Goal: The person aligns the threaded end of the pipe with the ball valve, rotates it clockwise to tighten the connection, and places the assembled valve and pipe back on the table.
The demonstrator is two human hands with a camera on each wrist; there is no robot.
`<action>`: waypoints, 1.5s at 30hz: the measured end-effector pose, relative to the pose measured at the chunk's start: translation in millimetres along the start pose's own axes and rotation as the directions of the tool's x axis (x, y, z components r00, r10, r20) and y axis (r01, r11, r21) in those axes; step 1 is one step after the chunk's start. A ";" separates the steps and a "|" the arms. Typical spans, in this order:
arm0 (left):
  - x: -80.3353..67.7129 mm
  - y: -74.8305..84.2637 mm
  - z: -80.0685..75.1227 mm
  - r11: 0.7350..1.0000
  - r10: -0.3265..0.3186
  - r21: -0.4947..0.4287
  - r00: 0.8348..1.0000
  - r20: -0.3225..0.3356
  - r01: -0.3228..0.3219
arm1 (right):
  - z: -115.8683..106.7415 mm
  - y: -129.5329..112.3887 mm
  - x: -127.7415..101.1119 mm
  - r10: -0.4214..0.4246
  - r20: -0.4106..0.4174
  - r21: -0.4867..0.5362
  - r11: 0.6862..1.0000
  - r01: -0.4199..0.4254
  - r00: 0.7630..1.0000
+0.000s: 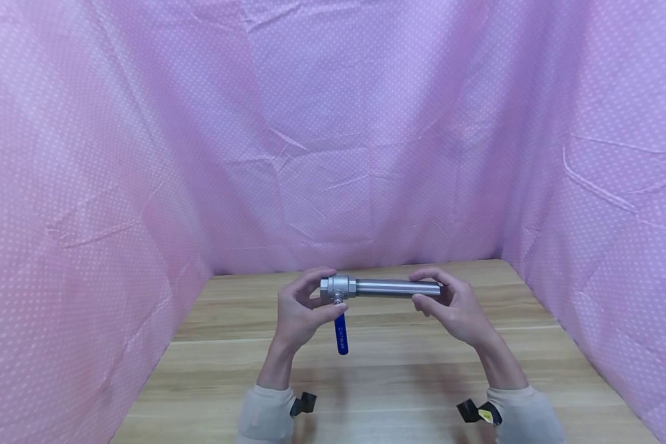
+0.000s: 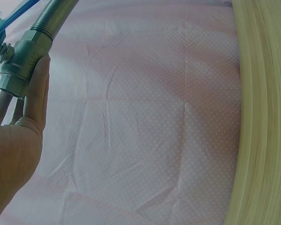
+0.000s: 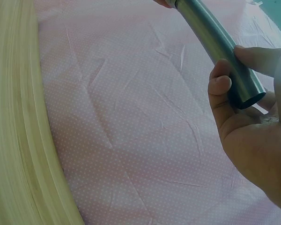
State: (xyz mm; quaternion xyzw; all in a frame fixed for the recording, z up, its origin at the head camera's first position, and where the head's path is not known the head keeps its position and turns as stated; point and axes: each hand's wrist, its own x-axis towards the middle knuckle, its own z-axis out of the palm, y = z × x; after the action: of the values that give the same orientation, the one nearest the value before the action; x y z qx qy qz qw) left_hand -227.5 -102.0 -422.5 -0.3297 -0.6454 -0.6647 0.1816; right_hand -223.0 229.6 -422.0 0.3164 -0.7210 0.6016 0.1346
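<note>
One ball valve with one steel pipe, held level above worktop, long axis left-right; blue handle hanging down. Left hand fingers clamped on valve, right hand fingers pinching pipe end.

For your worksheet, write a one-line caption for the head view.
Left hand grips a steel ball valve with blue handle; right hand holds its pipe above a wooden table.

Valve handle (blue) runs off the left wrist view's edge.

Right hand around pipe
</note>
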 end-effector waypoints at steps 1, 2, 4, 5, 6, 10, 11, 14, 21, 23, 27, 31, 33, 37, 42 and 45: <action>-0.1 -0.1 0.1 1.000 0.000 0.002 1.000 0.002 0.000 | 0.0 0.0 0.0 -0.001 0.000 0.005 1.000 0.001 1.000; -0.1 -0.5 0.1 1.000 -0.001 0.002 1.000 0.005 0.001 | 0.1 0.0 -0.1 -0.003 0.000 0.011 1.000 0.003 1.000; -0.3 -0.5 0.2 1.000 -0.002 0.005 1.000 0.007 0.002 | 0.3 -0.2 0.1 -0.008 -0.001 0.015 1.000 0.008 1.000; -0.4 -0.4 0.2 1.000 -0.001 0.008 1.000 0.006 0.001 | 0.4 -0.2 0.2 -0.011 -0.002 0.014 1.000 0.011 1.000; -0.4 -0.4 0.1 1.000 0.000 0.009 1.000 0.006 0.000 | 0.6 -0.4 0.3 -0.012 -0.003 0.012 1.000 0.012 1.000; -0.5 -0.5 -0.5 1.000 0.005 0.007 1.000 0.003 -0.005 | 1.5 -0.9 1.7 -0.008 -0.008 0.010 1.000 0.009 1.000; -0.5 -0.7 -0.7 1.000 0.006 0.005 1.000 0.003 -0.006 | 1.7 -1.0 2.0 -0.006 -0.008 0.010 1.000 0.007 1.000; -0.4 -0.6 -0.8 1.000 0.003 0.001 1.000 0.002 -0.003 | 1.8 -1.0 2.3 0.003 -0.008 0.005 1.000 -0.003 1.000; 0.9 -1.1 -0.7 1.000 -0.005 0.008 1.000 -0.006 0.005 | 0.4 0.7 0.7 -0.031 -0.005 0.033 0.999 0.031 1.000; 1.6 -1.3 -0.7 1.000 -0.005 0.006 1.000 -0.005 0.005 | 0.4 0.5 0.3 -0.045 -0.007 0.044 0.998 0.045 0.999; 1.9 -1.7 -1.1 1.000 -0.010 0.000 1.000 -0.003 0.010 | 0.6 0.2 -0.3 -0.054 -0.015 0.042 0.998 0.055 0.998; 1.8 -1.6 -1.4 1.000 -0.010 0.004 1.000 -0.003 0.010 | 0.7 -0.5 -0.2 -0.039 -0.025 0.032 0.999 0.040 0.999; 1.7 -1.4 -1.6 1.000 -0.011 0.005 1.000 -0.005 0.011 | 0.6 -1.0 0.2 -0.027 -0.029 0.028 0.999 0.028 0.999; 1.2 -1.1 -2.4 1.000 -0.011 0.007 1.000 -0.010 0.011 | 0.5 -1.3 1.0 -0.018 -0.032 0.020 1.000 0.019 0.999; 0.8 0.1 -2.7 1.000 -0.007 0.010 1.000 -0.012 0.007 | 0.8 0.2 1.8 -0.027 -0.028 0.025 0.999 0.028 0.999; 1.7 0.1 -2.4 1.000 -0.006 0.009 1.000 -0.013 0.006 | 1.0 1.0 2.1 -0.020 -0.030 0.018 1.000 0.021 0.999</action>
State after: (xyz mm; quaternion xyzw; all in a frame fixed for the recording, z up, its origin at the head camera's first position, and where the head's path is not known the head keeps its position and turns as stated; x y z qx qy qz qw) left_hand -229.1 -104.0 -421.2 -0.3224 -0.6483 -0.6644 0.1853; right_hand -225.1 228.1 -421.9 0.3160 -0.7100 0.6115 0.1485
